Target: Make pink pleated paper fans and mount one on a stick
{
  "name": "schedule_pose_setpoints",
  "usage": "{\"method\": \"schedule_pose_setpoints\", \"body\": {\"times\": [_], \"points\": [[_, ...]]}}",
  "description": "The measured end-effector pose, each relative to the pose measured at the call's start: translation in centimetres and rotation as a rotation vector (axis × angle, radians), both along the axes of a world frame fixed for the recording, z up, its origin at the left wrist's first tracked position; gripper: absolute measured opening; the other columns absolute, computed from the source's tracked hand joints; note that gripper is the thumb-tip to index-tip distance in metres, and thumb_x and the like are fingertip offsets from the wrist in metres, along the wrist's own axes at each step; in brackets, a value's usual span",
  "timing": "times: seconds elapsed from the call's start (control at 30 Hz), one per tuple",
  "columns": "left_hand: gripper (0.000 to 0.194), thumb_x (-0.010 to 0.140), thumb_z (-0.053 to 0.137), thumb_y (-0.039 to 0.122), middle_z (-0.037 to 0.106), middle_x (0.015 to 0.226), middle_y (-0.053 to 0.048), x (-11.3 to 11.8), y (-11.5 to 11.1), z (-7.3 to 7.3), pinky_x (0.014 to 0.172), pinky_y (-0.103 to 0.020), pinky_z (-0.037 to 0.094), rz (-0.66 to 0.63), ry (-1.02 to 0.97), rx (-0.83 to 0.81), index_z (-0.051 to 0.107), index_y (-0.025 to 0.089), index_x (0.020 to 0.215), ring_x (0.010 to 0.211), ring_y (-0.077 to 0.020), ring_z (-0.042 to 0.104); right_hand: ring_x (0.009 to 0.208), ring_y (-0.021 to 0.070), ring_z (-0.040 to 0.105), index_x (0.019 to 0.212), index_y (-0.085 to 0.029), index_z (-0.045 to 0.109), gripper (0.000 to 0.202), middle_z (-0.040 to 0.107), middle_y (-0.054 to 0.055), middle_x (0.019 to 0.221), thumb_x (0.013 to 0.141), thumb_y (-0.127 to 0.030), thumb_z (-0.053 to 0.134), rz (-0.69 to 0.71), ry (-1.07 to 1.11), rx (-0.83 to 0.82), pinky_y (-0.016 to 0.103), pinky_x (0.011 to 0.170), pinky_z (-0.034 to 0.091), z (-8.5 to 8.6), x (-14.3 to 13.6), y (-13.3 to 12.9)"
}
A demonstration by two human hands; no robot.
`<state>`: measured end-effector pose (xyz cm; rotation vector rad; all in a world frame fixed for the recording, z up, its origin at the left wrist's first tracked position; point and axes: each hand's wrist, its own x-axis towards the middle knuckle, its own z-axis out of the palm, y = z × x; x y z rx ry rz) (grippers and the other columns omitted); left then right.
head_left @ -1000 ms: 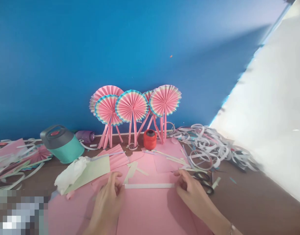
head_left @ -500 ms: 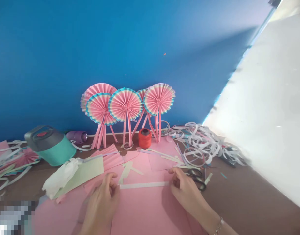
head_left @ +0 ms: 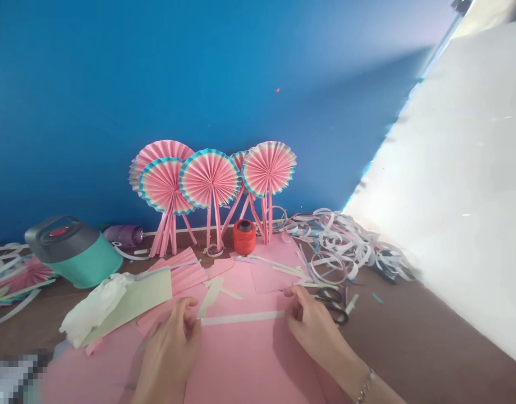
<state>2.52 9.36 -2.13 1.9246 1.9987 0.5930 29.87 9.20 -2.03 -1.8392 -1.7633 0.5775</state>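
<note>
A narrow white strip (head_left: 243, 318) runs straight across the top edge of a pink paper sheet (head_left: 245, 359). My left hand (head_left: 174, 342) is at the strip's left end, fingers curled and the thumb close to the sheet's corner. At the right end, my right hand (head_left: 311, 322) pinches the strip between thumb and fingers, its wrist wearing a bracelet. Just beyond the right hand lie black-handled scissors (head_left: 333, 306). Pale green paper strips (head_left: 211, 297) rest on more pink paper behind the white strip.
Several pink pleated paper fans (head_left: 211, 179) stand against the blue wall. In front of them is a red thread spool (head_left: 244, 238). A teal and grey container (head_left: 79, 255) stands left, near crumpled white paper (head_left: 98, 306). Curled paper scraps (head_left: 337, 241) are heaped at right.
The view has shifted slightly, so everything appears a little further left. Both hands keep their places at the ends of the white strip.
</note>
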Motion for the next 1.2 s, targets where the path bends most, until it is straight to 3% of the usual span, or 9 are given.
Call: {"method": "schedule_pose_setpoints", "body": {"times": [0.53, 0.93, 1.07, 1.2], "points": [[0.020, 0.083, 0.038, 0.023, 0.063, 0.072, 0.004, 0.6, -0.2, 0.8, 0.066, -0.027, 0.040, 0.032, 0.049, -0.049, 0.045, 0.026, 0.101, 0.076, -0.0189, 0.063, 0.066, 0.0176, 0.059, 0.099, -0.019, 0.053, 0.038, 0.059, -0.002, 0.067, 0.065, -0.007, 0.044, -0.007, -0.063, -0.038, 0.026, 0.063, 0.037, 0.0, -0.2, 0.0], [0.019, 0.085, 0.036, 0.018, 0.066, 0.083, -0.001, 0.7, 0.0, 1.8, 0.075, -0.030, 0.040, -0.048, 0.157, -0.170, 0.046, 0.024, 0.100, 0.090, -0.0211, 0.063, 0.070, 0.0194, 0.060, 0.101, -0.018, 0.051, 0.033, 0.059, 0.000, 0.069, 0.070, -0.008, 0.045, -0.017, -0.175, -0.012, 0.026, 0.066, 0.038, -0.1, -0.4, -0.1], [0.020, 0.085, 0.036, 0.014, 0.066, 0.084, -0.001, 0.8, 0.0, 2.2, 0.075, -0.030, 0.041, -0.068, 0.160, -0.161, 0.046, 0.024, 0.099, 0.093, -0.0207, 0.063, 0.079, 0.0215, 0.061, 0.097, -0.017, 0.050, 0.033, 0.062, 0.005, 0.082, 0.067, -0.005, 0.046, -0.040, -0.190, -0.031, 0.028, 0.070, 0.039, 0.4, -0.2, 0.2], [0.021, 0.084, 0.037, 0.012, 0.067, 0.085, 0.000, 0.4, 0.0, 1.7, 0.072, -0.026, 0.042, -0.060, 0.114, -0.108, 0.047, 0.025, 0.097, 0.093, -0.0186, 0.064, 0.082, 0.0202, 0.060, 0.094, -0.018, 0.050, 0.035, 0.060, 0.008, 0.095, 0.064, -0.002, 0.044, -0.033, -0.175, 0.048, 0.030, 0.074, 0.041, 0.2, 0.7, 0.4]]}}
